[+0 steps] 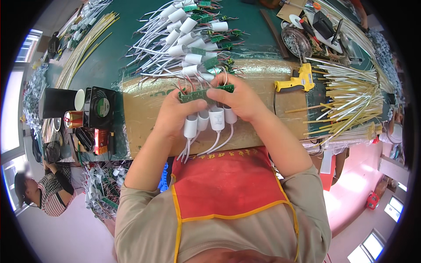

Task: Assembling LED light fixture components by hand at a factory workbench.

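The green table (118, 50) is the largest thing, and it extends beyond both hands and to each side of them. On it, under and around the hands, lies a brown cardboard sheet (149, 114). Directly beyond the hands is a heap of corded units (187, 25), white tubes with boards and wires, lying close together. Well to the right of the right hand spreads a bundle of thin strips (351, 94), yellow and white. Between this bundle and the right hand, a yellow gun-shaped tool (296, 83) rests on the cardboard.

The step in hand seems to be the handling and arranging of a small group of units. I judge that the next move calls for a firm, level grip, so that the thin wires are not pulled.

The left hand (177, 107) is nearly closed, its thumb in front of the green circuit boards (199, 95). The right hand (239, 97) pinches the same row from its other side, also with a narrow opening. The boards are therefore between the two hands, above the cardboard. Just below them hang white cylinders (216, 119), and from these go white cables (215, 144) toward the person.
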`<state>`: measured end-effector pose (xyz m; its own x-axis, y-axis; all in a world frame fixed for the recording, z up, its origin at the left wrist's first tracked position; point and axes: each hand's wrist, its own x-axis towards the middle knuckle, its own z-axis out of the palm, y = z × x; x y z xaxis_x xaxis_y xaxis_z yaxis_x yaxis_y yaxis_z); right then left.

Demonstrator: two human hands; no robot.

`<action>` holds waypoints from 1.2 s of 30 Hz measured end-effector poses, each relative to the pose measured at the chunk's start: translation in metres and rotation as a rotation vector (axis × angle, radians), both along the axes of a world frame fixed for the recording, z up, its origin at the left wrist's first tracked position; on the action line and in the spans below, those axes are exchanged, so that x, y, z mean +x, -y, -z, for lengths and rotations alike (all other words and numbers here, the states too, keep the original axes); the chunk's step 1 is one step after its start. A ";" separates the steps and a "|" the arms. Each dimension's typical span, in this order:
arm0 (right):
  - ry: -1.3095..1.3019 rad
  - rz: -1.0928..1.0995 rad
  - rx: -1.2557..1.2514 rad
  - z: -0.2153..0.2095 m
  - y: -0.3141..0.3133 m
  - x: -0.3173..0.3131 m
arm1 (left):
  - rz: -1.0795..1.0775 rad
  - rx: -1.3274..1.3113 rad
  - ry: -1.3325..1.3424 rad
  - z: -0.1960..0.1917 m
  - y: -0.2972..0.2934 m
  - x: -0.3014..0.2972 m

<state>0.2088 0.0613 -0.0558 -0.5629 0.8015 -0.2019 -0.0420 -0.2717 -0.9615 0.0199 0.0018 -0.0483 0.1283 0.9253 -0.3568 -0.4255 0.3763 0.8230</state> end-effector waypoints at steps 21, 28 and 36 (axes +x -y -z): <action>-0.065 -0.043 -0.056 0.000 0.003 0.007 | 0.000 -0.026 -0.028 -0.008 0.002 0.007; -0.250 -0.112 -0.419 0.014 0.001 -0.001 | 0.081 0.018 0.015 0.002 0.006 0.004; 0.353 0.138 0.355 -0.016 0.010 -0.002 | -0.057 -0.007 -0.011 0.007 0.002 0.005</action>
